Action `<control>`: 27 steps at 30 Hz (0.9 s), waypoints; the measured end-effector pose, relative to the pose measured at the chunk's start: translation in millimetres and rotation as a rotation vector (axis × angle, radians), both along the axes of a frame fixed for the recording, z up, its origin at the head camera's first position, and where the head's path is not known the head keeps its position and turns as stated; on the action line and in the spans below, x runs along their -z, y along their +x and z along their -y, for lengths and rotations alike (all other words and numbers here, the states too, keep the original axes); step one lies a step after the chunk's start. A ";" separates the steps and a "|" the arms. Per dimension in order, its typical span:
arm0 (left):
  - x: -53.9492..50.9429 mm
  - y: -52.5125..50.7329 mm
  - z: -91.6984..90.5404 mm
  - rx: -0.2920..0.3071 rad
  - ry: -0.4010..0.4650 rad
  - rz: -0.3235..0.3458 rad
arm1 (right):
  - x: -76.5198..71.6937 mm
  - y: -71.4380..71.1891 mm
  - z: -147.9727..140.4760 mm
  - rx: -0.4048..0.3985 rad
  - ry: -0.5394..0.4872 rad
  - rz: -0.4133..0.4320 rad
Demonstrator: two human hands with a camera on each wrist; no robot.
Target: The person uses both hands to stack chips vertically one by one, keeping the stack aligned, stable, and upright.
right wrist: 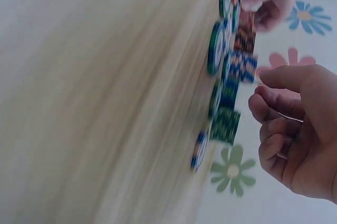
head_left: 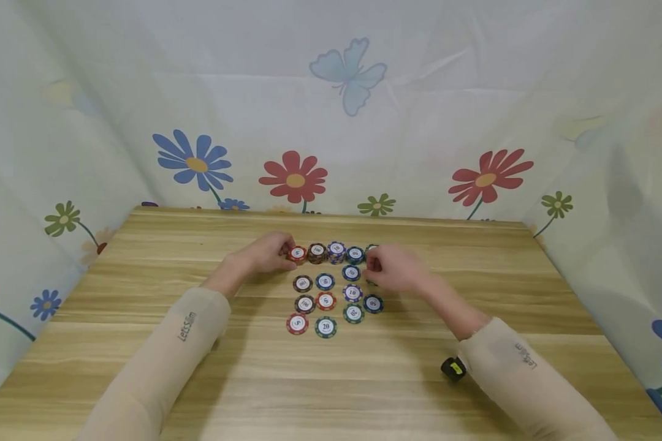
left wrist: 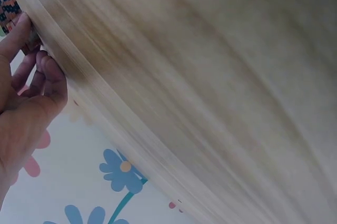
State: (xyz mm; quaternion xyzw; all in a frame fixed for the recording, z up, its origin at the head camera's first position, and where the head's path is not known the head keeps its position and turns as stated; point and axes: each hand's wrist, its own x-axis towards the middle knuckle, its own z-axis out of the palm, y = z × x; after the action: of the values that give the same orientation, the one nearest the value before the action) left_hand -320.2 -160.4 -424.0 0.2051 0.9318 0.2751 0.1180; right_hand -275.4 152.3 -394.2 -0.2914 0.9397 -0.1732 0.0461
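A row of poker chip stacks stands at the far side of the table. My left hand [head_left: 267,250] pinches the red chip stack [head_left: 297,253] at the row's left end between thumb and fingers. Beside it stand a dark brown stack [head_left: 317,252], a taller purple-blue stack [head_left: 336,251] and a dark blue-green stack [head_left: 355,255]. My right hand [head_left: 397,268] is over the right end, partly hiding a green stack [right wrist: 225,125]. In the right wrist view its thumb and fingers are loosely bent, apart from the stacks, with nothing between them.
Several loose chips lie flat in front of the row, among them a red chip [head_left: 297,323], a green chip [head_left: 326,327] and a blue chip [head_left: 373,304]. A small black object with a yellow label [head_left: 453,369] lies by the right sleeve. A flowered curtain [head_left: 232,110] borders the table [head_left: 287,392].
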 end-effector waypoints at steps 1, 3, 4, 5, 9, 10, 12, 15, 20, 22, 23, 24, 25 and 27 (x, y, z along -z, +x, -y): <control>-0.4 0.0 -0.5 -0.002 -0.005 0.000 | 0.2 -0.7 -5.7 0.017 -0.003 0.012; -1.0 0.0 -1.5 -0.002 -0.015 0.003 | 1.4 -2.1 -16.4 0.052 -0.009 0.033; -1.3 0.1 -1.9 -0.001 -0.020 0.004 | 2.1 -2.6 -21.7 0.070 -0.008 0.039; -1.9 0.3 -2.3 -0.001 -0.028 0.005 | 3.0 -3.3 -27.0 0.086 -0.010 0.047; -4.8 0.7 -3.4 0.013 -0.051 -0.004 | 4.8 -5.0 -45.3 0.132 -0.001 0.066; -5.1 0.5 -4.0 0.016 -0.056 -0.008 | 4.8 -5.1 -49.2 0.142 0.003 0.081; -4.6 -0.4 -5.0 0.019 -0.064 -0.013 | 4.3 -4.4 -55.0 0.156 0.019 0.105; -3.3 -1.5 -5.5 0.021 -0.063 -0.017 | 3.6 -3.2 -59.8 0.169 0.049 0.147; -3.1 -0.4 -3.6 0.013 -0.057 -0.014 | 6.1 -3.8 -60.7 0.135 0.089 0.163; -4.1 0.7 -3.5 0.012 -0.062 -0.011 | 7.4 -4.5 -60.4 0.124 0.098 0.161; -4.7 0.9 -3.6 0.015 -0.067 -0.010 | 7.8 -4.7 -60.3 0.123 0.100 0.161; -5.2 0.8 -4.0 0.022 -0.074 -0.010 | 8.3 -5.0 -60.3 0.125 0.102 0.161; -6.2 1.0 -4.3 0.028 -0.079 -0.007 | 8.5 -5.1 -60.3 0.128 0.104 0.160; -9.3 1.4 -5.2 0.031 -0.085 0.007 | 9.0 -5.5 -59.9 0.126 0.106 0.157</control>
State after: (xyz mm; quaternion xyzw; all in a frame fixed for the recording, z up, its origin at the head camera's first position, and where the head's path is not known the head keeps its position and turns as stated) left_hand -318.7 -155.2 -414.7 0.2133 0.9390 0.2342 0.1340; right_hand -280.8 212.2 -403.1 -0.2145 0.9575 -0.1479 0.1240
